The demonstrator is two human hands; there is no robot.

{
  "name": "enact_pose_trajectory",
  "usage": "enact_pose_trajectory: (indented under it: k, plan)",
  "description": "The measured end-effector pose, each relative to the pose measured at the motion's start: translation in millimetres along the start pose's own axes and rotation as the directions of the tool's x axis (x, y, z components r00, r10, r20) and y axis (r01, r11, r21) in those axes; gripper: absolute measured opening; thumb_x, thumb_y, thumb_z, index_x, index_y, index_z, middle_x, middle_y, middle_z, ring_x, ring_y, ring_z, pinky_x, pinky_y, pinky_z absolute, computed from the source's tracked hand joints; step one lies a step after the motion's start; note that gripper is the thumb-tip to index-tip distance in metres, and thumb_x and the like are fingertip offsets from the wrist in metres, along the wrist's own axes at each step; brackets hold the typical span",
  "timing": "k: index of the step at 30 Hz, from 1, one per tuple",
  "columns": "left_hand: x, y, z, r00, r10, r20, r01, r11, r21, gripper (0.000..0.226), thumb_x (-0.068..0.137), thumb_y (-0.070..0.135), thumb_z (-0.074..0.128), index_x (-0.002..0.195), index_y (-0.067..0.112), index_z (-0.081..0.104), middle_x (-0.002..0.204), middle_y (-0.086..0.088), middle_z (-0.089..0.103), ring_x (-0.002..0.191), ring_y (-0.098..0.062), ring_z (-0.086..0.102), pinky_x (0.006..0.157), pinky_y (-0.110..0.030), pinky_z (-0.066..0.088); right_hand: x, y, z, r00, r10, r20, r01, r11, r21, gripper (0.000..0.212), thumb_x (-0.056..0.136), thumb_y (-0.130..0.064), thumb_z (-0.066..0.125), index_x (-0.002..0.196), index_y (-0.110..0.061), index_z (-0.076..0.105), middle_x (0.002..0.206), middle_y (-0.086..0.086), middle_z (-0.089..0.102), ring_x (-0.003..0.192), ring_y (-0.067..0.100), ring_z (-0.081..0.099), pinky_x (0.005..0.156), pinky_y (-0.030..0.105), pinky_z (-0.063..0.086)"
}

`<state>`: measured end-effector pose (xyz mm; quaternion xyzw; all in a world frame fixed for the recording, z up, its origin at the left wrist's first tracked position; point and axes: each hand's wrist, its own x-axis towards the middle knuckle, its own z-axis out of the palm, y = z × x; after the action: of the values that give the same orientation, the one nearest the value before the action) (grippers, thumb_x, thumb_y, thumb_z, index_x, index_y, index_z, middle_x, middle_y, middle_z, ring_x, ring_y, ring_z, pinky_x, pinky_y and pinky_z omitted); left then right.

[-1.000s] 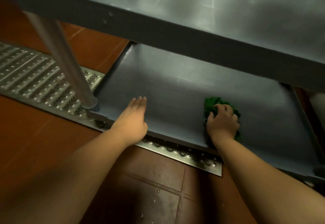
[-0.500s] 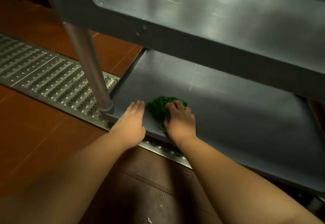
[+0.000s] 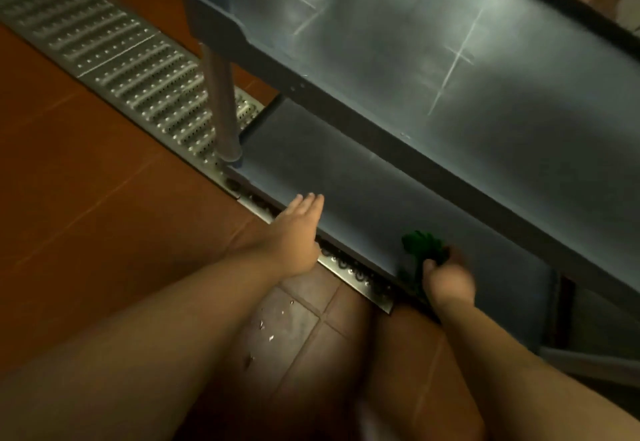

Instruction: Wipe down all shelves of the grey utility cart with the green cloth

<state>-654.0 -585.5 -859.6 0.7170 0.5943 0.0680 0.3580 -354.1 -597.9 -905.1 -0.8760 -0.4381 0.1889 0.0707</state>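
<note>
While the left hand (image 3: 298, 232) lies flat and unclenched, the right hand (image 3: 448, 279) clutches the green cloth (image 3: 420, 250) — on the bottom shelf (image 3: 346, 191).

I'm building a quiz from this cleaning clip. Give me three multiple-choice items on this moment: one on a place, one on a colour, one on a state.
1. Where is the cloth?
A. on the bottom shelf's front edge
B. on the upper shelf
C. on the floor grate

2. What colour is the cloth?
A. white
B. green
C. blue

3. How is the left hand?
A. clenched on the post
B. gripping the cloth
C. open, holding nothing

Key:
1 A: the cloth lies bunched at the front edge of the bottom shelf, under the right hand.
2 B: it is dark green.
3 C: the left hand has its fingers stretched out flat.
</note>
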Motion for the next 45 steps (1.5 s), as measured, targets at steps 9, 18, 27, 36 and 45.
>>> enact_pose_trajectory:
  k: [9,18,27,36,45]
  plan:
    - [-140.4,67.6,-138.5,0.984,-0.176,0.033,0.179,0.964,-0.197,0.07,0.087,0.004,0.045,0.152,0.014,0.024,0.157,-0.006,0.029,0.144,-0.017,0.026,0.114,-0.023,0.018,-193.7,-125.5,-109.7,0.961,-0.243,0.129,0.149,0.853,0.501,0.023,0.081,-0.009,0.062,0.092,-0.024,0.05,0.093,0.007,0.061,0.08,0.021,0.056,0.075,0.028,0.044]
    - [-290.2,180.2,-306.1,0.928,-0.343,0.146,0.372,0.88,-0.296,0.063,0.094,0.017,0.049,0.148,0.038,0.025,0.145,0.006,0.046,0.13,-0.018,0.046,0.104,-0.036,0.04,-361.6,-210.3,-356.7,0.861,-0.397,0.319,0.006,0.634,0.773,0.016,0.091,0.005,0.057,0.098,-0.009,0.052,0.086,0.001,0.061,0.068,-0.001,0.059,0.061,0.015,0.049]
    - [-371.7,352.2,-510.5,0.992,0.06,-0.107,-0.107,0.851,-0.514,0.054,0.095,0.013,0.05,0.128,0.054,0.041,0.117,0.024,0.062,0.109,0.002,0.06,0.095,-0.027,0.048,-419.3,-282.3,-622.9,0.783,-0.62,0.043,0.209,0.328,0.921,0.015,0.087,-0.006,0.061,0.098,-0.016,0.058,0.097,-0.003,0.066,0.093,0.013,0.062,0.079,0.025,0.051]
    - [-361.3,432.3,-653.6,0.938,0.331,-0.1,-0.297,0.626,-0.721,0.052,0.083,0.044,0.067,0.129,0.032,0.046,0.134,-0.005,0.055,0.115,-0.011,0.06,0.098,-0.029,0.048,-476.1,-349.8,-738.5,0.837,-0.548,-0.01,-0.177,-0.287,0.942,0.089,0.051,-0.032,0.093,0.124,0.0,0.054,0.123,0.026,0.063,0.108,0.041,0.064,0.086,0.055,0.056]
    - [-363.0,495.4,-667.1,0.9,0.394,-0.187,-0.392,0.545,-0.741,0.008,0.083,0.023,0.07,0.09,0.023,0.066,0.082,-0.004,0.069,0.076,-0.019,0.066,0.063,-0.033,0.052,-488.4,-337.5,-760.8,0.911,-0.397,0.117,-0.311,-0.471,0.826,0.057,0.071,-0.028,0.061,0.116,0.007,0.066,0.121,0.032,0.063,0.112,0.047,0.061,0.099,0.06,0.046]
